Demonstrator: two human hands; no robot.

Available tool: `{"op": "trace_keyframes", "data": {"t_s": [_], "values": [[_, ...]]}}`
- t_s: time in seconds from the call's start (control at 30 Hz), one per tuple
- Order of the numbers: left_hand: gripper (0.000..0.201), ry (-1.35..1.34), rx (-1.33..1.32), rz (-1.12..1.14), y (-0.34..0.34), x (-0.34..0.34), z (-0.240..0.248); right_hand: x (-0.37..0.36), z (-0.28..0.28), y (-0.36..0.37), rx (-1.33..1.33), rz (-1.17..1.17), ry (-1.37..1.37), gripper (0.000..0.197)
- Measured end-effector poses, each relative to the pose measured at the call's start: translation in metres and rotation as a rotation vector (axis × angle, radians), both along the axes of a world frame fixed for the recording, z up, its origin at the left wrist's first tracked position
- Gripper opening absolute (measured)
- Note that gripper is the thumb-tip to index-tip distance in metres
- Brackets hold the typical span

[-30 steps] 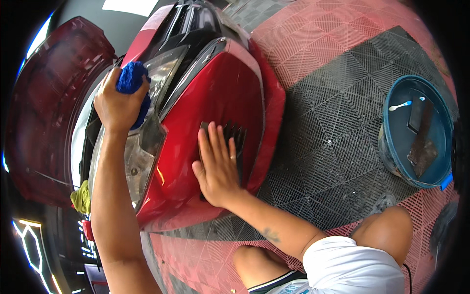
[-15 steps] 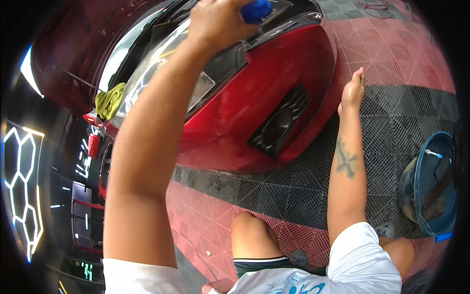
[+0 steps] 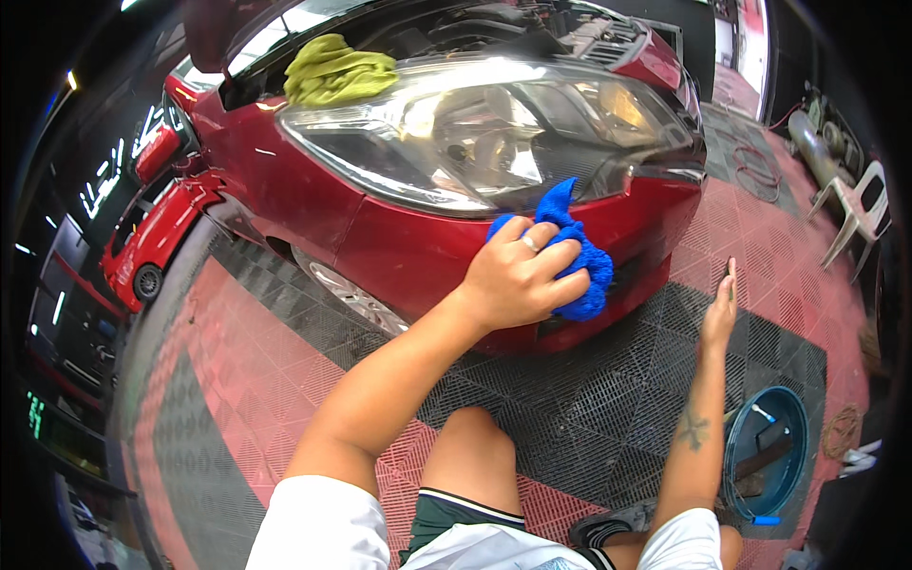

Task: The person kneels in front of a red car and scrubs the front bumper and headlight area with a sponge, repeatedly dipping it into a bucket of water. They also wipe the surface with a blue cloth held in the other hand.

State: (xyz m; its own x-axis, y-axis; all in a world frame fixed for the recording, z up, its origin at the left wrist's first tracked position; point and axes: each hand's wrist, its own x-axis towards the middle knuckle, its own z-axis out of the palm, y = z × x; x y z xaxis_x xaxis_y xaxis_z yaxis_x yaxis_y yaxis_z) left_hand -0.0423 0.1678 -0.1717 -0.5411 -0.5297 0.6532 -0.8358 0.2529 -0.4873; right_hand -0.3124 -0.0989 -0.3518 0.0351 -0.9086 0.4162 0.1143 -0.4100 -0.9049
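At 11 o'clock a yellow-green cloth [image 3: 339, 73] is lying beside the headlight [image 3: 484, 133], which is sitting at 12. Near centre, the left hand [image 3: 522, 271] is grasping a bunched blue cloth [image 3: 589, 280], probably wiping the red bumper [image 3: 446, 249]; next seems to call for even pressure. At 3, the right hand [image 3: 722, 304] is hovering edge-on; whether it's holding anything, I can't tell.

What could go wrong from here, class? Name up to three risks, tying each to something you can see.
1. The blue cloth bunched in the left hand could scratch the red bumper if it carries grit.
2. The green cloth lies loosely heaped by the upper edge of the headlight, so a bump might make it slip.
3. The blue bucket appears close to the right arm; a careless swing could knock it.
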Motion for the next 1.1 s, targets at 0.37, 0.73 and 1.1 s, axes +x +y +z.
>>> {"op": "trace_keyframes", "data": {"t_s": [0.37,0.73,1.1], "values": [[0.026,0.007,-0.167,-0.238,0.032,0.050,0.002,-0.240,0.076,0.072,-0.029,-0.193,1.377,0.052],[0.042,0.090,-0.111,-0.267,-0.016,0.022,0.067,-0.517,-0.131,0.253,0.303,-0.880,0.544,0.029],[0.049,0.067,0.058,-0.013,-0.011,0.008,0.059,-0.368,0.015,0.364,0.456,-0.520,-0.290,0.035]]}}
